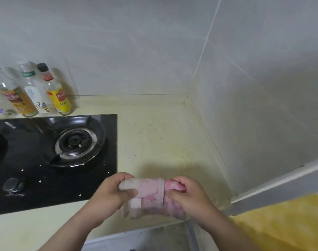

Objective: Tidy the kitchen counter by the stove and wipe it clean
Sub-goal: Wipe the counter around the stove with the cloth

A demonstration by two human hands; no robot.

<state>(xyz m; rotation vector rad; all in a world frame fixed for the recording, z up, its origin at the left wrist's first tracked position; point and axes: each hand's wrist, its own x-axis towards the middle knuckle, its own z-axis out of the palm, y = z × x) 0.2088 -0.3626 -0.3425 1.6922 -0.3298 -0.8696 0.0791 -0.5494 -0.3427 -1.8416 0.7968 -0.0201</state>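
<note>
Pink cloth [151,193], bunched, is gripped by my left hand [109,195] and right hand [189,197] over the near counter [154,134] edge. I judge it being folded; next, spread it on the marks right of the stove [36,178]. Bottles [58,95] stand far left.

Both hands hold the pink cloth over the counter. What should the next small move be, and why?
Probably lower the cloth onto the counter beside the stove and start wiping: the left hand and right hand grip it bunched, and specks and stains show there.
</note>
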